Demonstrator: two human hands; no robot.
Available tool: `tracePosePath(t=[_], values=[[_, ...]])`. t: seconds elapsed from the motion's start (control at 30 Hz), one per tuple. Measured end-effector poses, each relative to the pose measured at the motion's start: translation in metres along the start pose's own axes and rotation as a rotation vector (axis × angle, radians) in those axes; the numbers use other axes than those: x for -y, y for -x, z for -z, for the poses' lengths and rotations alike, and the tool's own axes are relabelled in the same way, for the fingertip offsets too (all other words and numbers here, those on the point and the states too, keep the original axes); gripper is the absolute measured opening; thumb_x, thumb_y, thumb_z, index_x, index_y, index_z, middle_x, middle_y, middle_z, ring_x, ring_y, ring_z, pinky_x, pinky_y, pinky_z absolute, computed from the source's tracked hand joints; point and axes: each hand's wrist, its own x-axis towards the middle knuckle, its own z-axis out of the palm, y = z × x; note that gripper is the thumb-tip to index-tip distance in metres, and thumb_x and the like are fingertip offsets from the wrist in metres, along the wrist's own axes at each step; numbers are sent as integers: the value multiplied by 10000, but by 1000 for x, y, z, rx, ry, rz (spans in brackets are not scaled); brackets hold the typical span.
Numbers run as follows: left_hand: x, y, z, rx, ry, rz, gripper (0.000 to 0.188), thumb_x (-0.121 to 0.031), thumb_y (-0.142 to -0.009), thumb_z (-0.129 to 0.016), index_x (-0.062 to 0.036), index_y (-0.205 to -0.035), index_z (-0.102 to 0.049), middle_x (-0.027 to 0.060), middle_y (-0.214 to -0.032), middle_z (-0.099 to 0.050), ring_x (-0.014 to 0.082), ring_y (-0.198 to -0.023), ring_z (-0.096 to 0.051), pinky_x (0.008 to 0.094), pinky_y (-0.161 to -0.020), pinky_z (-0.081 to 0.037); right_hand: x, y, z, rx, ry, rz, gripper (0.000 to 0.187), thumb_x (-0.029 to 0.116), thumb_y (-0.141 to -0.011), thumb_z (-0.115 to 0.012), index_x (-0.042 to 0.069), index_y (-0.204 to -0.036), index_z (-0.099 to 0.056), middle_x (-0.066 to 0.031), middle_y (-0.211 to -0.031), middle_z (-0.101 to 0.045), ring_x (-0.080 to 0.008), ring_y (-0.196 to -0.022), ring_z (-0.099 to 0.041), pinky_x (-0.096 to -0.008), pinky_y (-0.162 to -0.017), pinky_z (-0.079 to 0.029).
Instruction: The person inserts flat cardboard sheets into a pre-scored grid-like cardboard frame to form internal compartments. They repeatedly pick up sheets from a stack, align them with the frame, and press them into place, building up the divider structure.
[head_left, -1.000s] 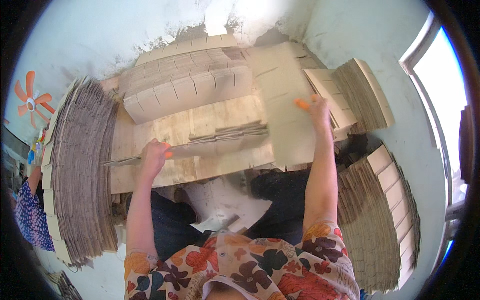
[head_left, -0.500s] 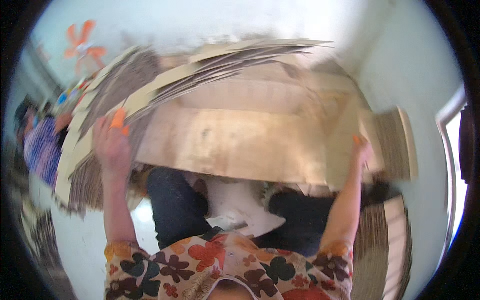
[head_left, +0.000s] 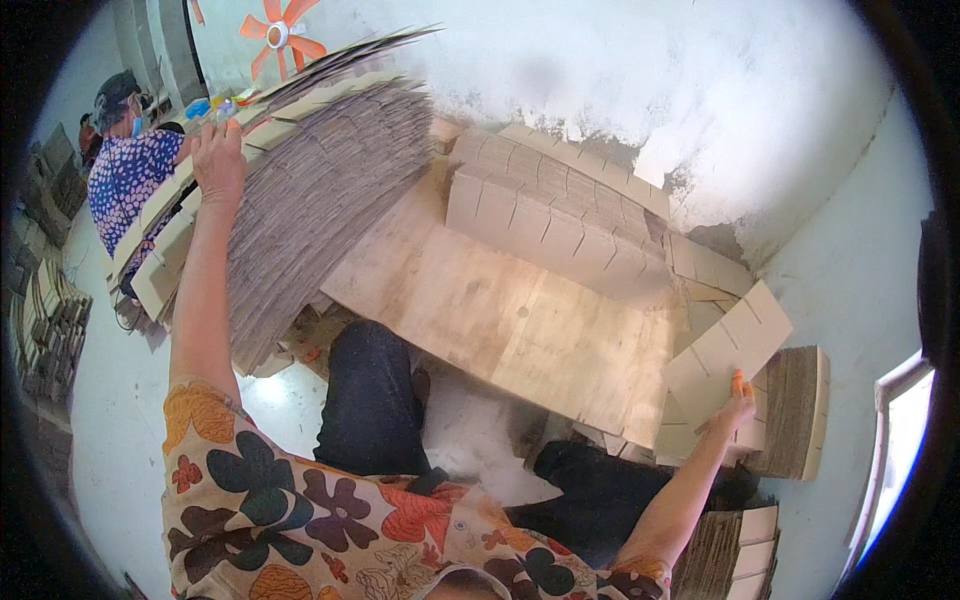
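My left hand [head_left: 218,165], with orange covers on fingertips, is closed at the near end of a bundle of slotted cardboard strips [head_left: 345,60]. This bundle lies on top of a tall, fanned stack of cardboard strips [head_left: 320,170] at the left. At the right, my right hand [head_left: 738,412], also with orange at its fingertips, grips the lower edge of a slotted cardboard sheet [head_left: 728,345]. That sheet lies tilted over other cardboard at the right end of the wooden board [head_left: 500,320]. The left fingertips are partly hidden.
A row of slotted cardboard [head_left: 545,235] stands along the board's back. More stacks stand at the right [head_left: 790,410] and lower right [head_left: 725,550]. Behind the left stack are an orange fan [head_left: 278,36] and a person in a patterned top [head_left: 135,180]. My knees are below the board.
The bundle in my left hand has moved from over the board onto the left stack. My view has turned left. My right hand stays on the sheet at the right.
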Motion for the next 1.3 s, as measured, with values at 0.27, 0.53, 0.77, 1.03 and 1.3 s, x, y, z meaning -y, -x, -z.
tracePosePath(t=[0.27,0.53,0.77,1.03,1.3], values=[[-6,41,-23,78,221,-69,279,-254,-842,-624,-64,-1046,-619,102,-884,-648,263,-856,-586,393,-717,-453,-12,-2,-24,119,-81,-104,256,180,-886,-597,-33,-1025,-573,-112,-971,-627,-213,-778,-600,-335,-658,-509],[-222,112,92,840,1716,410,365,-187,-773,-738,-25,-1087,-649,99,-917,-679,164,-777,-625,304,-666,-491,5,72,-118,537,230,-56,578,270,-845,-650,-81,-1273,-483,-196,-1186,-590,-241,-1044,-572,-361,-910,-439],[-362,157,148,1448,2248,963,261,-73,-774,-725,7,-998,-616,54,-850,-659,119,-721,-616,236,-589,-478,21,147,-175,946,-6,-194,486,48,-856,-630,-58,-1298,-460,-93,-1012,-656,-124,-846,-603,-241,-758,-494],[-430,144,121,1241,2322,1136,181,-1,-750,-727,6,-876,-596,50,-764,-618,119,-624,-577,234,-519,-419,-9,125,-158,838,18,87,631,85,-805,-727,10,-1357,-429,-32,-823,-612,-72,-655,-493,-220,-589,-451],[-533,74,129,980,2097,97,343,-97,-733,-762,46,-974,-565,73,-844,-629,180,-761,-587,310,-675,-481,3,42,-136,396,523,447,704,111,-787,-736,33,-1389,-381,-130,-695,-574,-126,-539,-418,-262,-514,-425]])
